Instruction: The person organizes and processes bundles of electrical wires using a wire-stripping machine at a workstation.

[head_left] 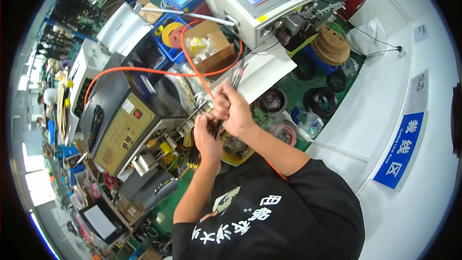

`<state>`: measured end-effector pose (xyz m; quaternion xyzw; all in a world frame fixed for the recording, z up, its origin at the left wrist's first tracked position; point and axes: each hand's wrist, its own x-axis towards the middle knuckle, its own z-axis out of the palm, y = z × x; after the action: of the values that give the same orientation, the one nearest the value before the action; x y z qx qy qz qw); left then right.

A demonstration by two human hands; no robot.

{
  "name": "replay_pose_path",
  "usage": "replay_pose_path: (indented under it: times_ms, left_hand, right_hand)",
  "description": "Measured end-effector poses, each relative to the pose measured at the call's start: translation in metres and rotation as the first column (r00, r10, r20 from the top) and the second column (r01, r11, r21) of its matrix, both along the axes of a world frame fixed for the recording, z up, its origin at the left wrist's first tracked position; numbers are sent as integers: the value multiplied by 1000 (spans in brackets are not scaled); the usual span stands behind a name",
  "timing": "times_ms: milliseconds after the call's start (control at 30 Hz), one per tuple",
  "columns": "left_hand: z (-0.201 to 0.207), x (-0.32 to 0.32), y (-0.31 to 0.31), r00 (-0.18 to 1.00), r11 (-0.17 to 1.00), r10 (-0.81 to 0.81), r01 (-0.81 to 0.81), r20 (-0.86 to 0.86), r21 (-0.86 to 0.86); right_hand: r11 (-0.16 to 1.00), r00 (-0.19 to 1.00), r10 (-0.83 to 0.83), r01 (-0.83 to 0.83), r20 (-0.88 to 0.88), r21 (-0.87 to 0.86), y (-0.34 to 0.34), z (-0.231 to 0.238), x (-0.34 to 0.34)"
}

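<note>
A bundle of thin black wires (237,76) crosses both my hands in the middle of the view. My right hand (234,111) is closed round its upper part, and the loose ends stick out past the fingers. Lower and to the left, my left hand (207,138) grips the same bundle, whose dark lengths hang down beside the wrist. An orange tube (159,71) loops in front and passes by the right hand; whether it touches the hand I cannot tell. Just beyond the hands, a white sloping tray (269,70) extends from a white machine (262,5) with a blue screen.
A dark machine with a yellow panel (122,137) stands on the left. Behind the hands are a cardboard box (211,43) of small parts and a blue bin (166,33). Wire coils (320,101) and stacked spools (331,43) sit on the right, near a white wall (356,130).
</note>
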<state>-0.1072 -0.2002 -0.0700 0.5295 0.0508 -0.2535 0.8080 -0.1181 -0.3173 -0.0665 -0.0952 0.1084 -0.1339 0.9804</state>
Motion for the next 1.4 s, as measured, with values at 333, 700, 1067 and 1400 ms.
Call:
replay_pose_path:
  times_ms: [333, 700, 1067, 1400]
  left_hand:
    - [-5, 4, -4, 981, 981, -161, 147, 107, 126]
    - [-24, -2, -4, 866, 849, -461, 368, 193, 379]
    - [-33, 1, -5, 905, 903, -408, 380, 123, 201]
    - [-29, 3, -5, 904, 896, -426, 418, 25, 148]
  right_hand:
    - [999, 998, -50, 50, -45, 10, -18, -11, -8]
    - [991, 989, -104, 112, -107, 70, -18, -37, -18]
    - [984, 981, -172, 176, -89, 29, -17, -39, -10]
    - [988, 981, -153, 155, -123, 7, -21, -39, -12]
